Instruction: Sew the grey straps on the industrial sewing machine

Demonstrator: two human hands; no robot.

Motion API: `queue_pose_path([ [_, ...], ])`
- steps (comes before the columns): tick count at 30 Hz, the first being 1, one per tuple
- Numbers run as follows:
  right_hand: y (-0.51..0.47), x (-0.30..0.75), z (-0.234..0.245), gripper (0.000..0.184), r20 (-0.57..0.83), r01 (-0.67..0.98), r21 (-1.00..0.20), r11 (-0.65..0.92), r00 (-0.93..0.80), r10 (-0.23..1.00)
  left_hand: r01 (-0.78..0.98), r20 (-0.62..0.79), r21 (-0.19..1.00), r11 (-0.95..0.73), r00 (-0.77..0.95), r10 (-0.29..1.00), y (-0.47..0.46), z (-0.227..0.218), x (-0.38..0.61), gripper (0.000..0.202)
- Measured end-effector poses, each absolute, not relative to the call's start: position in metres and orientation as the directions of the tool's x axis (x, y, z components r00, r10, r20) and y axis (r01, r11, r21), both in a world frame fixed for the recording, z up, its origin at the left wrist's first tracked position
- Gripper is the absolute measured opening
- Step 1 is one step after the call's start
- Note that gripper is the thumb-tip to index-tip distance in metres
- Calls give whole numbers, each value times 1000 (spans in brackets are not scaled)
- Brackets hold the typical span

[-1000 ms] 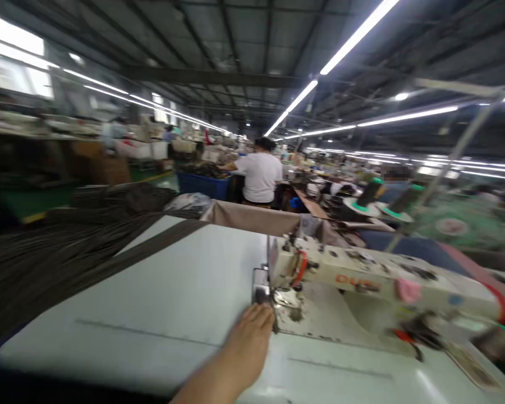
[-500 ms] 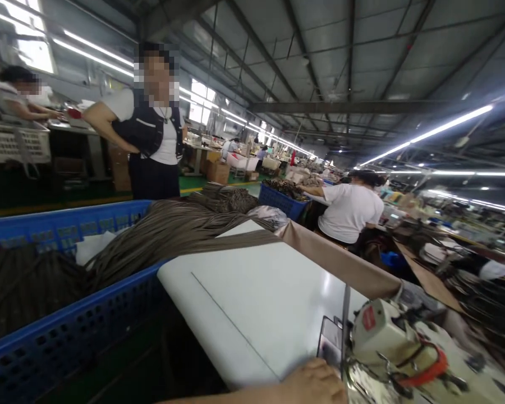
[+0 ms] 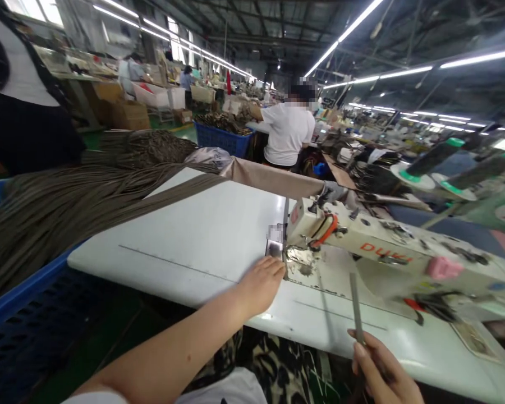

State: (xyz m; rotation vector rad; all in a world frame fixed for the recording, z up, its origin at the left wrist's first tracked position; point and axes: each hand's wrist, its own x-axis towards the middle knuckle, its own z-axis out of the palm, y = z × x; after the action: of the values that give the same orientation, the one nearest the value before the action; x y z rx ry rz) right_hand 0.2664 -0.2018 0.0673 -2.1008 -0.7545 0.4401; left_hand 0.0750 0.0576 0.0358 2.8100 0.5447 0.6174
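My left hand (image 3: 263,283) lies palm down on the white sewing table (image 3: 185,224), fingers stretched out and close together. Its fingertips are beside a small shiny rectangle with a dark edge (image 3: 274,248), at the near side of the sewing machine (image 3: 362,241); whether they touch it I cannot tell. In my right hand (image 3: 382,365), a narrow grey-brown strip (image 3: 356,306) is pinched between thumb and fingers. The strip's free end points up, over the table's front part. Part of the strip below the fingers is hidden.
Long grey-brown strips (image 3: 67,207) spill from a blue basket (image 3: 29,314) onto the table's left corner. Dark thread cones (image 3: 435,157) stand at the right. A person in a white shirt (image 3: 288,132) sits beyond; another person in dark clothing (image 3: 25,129) stands at the left.
The view has swung right and down, showing more of the sewing machine. My right hand with the strip has come into sight. My left hand remains beside the machine.
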Motion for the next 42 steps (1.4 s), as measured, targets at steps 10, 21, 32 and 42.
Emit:
queue_pose_path([
  [10, -126, 273, 64, 66, -54, 256, -880, -399, 782, 621, 356, 344, 268, -895, 833, 434, 64, 24, 79, 42],
  [21, -128, 282, 54, 63, -9, 325, -851, -413, 777, 630, 404, 264, 303, -863, 835, 483, 79, 33, 88, 40],
  [32, -130, 276, 50, 61, 38, 341, -855, -390, 791, 610, 443, 170, 309, -842, 845, 507, 87, 44, 89, 55],
  [42, -130, 275, 53, 58, 24, 325, -860, -394, 796, 605, 391, 209, 400, -829, 842, 498, 110, 38, 94, 44],
])
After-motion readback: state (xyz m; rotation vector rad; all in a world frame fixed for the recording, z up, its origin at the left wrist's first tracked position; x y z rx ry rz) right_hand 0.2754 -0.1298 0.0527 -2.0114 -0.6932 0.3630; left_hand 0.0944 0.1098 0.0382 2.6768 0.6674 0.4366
